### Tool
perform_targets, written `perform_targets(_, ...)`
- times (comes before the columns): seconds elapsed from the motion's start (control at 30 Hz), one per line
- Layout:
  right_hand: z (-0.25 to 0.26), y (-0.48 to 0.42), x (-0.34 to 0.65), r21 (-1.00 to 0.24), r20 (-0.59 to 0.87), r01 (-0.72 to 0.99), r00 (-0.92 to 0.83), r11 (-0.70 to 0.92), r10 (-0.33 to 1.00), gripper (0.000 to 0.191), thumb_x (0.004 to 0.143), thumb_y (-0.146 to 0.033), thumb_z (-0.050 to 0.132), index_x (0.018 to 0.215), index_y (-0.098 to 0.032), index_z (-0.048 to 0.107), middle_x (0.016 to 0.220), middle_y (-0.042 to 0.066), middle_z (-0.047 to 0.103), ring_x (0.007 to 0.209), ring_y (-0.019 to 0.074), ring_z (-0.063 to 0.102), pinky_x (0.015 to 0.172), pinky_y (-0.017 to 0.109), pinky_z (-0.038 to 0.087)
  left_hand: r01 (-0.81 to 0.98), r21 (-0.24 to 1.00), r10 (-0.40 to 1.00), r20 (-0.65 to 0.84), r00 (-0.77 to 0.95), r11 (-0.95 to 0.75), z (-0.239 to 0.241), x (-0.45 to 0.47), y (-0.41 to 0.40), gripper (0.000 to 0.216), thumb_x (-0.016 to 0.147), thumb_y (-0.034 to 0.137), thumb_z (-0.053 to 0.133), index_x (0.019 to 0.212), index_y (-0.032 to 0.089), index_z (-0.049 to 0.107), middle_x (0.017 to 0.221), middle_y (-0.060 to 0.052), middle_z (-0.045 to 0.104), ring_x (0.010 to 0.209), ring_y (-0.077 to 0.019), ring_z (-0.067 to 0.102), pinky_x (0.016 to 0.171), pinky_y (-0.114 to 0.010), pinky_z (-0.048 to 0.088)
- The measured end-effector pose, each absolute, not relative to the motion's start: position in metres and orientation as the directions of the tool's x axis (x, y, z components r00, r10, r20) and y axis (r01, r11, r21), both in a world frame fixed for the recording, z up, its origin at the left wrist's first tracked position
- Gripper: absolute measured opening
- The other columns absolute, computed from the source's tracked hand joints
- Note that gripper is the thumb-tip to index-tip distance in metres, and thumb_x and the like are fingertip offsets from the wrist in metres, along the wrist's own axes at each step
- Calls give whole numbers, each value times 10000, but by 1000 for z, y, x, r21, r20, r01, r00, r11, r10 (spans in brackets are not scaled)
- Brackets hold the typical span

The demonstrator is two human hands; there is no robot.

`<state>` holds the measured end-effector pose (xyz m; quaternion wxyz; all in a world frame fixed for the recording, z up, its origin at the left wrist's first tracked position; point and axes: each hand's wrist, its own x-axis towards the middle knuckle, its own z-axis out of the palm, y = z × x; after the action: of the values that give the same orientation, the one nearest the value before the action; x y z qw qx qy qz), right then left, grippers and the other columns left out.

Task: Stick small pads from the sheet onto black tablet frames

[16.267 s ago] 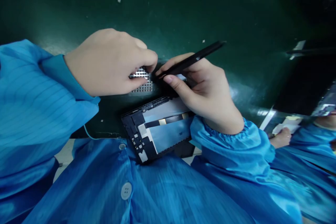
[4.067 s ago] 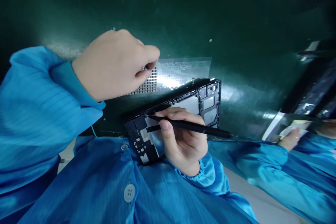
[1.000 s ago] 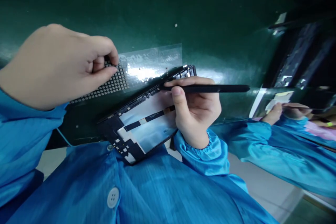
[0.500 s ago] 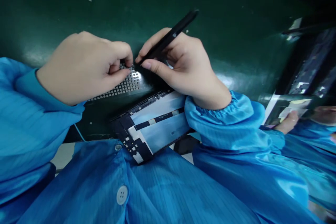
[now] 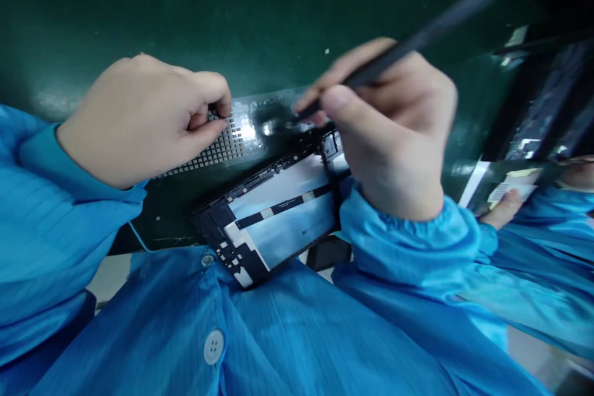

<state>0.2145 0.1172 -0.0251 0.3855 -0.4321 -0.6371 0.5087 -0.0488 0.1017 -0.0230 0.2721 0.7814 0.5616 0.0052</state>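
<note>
From where I stand, the right hand (image 5: 394,130) is what has just moved. Half a second ago its fingertips were right up against the left hand (image 5: 139,117), with the black tweezers (image 5: 427,28) pointing at the edge of the sheet of small square pads (image 5: 227,145). Now it has swung off to the right, blurred with speed, thumb and fingers clamped around the tweezers, whose tip is well apart from the left hand.

That swing has bared the clear film (image 5: 260,108), which runs out between the two hands, and the tweezers' tip hangs over it. I take this to mean the visit to the sheet is over, for the moment at least; whether a pad came away on the tip is too blurred to tell.

The left hand has barely shifted. It lies over the sheet, thumb and forefinger curled in close and touching it, though I can't tell whether they pinch it or simply press it to the tabletop (image 5: 260,18).

The opened tablet frame (image 5: 283,216) hasn't really moved either: it slants below and left of the right hand, its near corner against the blue coat (image 5: 278,334), its ribbon cable (image 5: 284,205) in plain view. Farther right of that hand, a co-worker's hand (image 5: 503,209) holds a pale card (image 5: 516,189).
</note>
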Motion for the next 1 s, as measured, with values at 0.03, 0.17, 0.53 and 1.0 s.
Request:
perform_targets(0.03,-25,102,220,-973,101,188,-180,135,979,30,1007,-294,826,1017,-292,797,912,-2,775,804,168,733,810,326,671,876,427,881,-294,370,-225,-24,-49,102,624,969,573,270,1140,242,771,791,-12,664,815,-230,703,959,-470,586)
perform_targets(0.17,-34,50,231,-929,247,314,125,198,961,46,1049,-304,774,1081,-336,766,1000,-18,713,930,170,757,922,365,664,862,455,898,-245,365,-226,-26,-50,100,527,964,573,347,1079,272,765,745,-9,660,707,-214,629,877,-467,565)
perform_targets(0.53,-45,39,238,-821,288,502,-52,274,956,158,1057,-235,730,1170,-345,746,1082,22,750,1033,222,764,1049,465,647,853,473,909,-217,356,-221,-30,-53,99,527,976,601,369,1080,273,768,751,10,642,708,-195,627,899,-434,539)
perform_targets(1.0,-31,150,183,-959,-177,282,-582,-8,794,397,749,-486,1037,937,-272,760,978,5,803,980,232,803,1023,408,703,885,413,881,-309,357,-214,-24,-49,102,400,991,458,440,1139,292,773,809,-7,707,816,-241,692,908,-409,558)
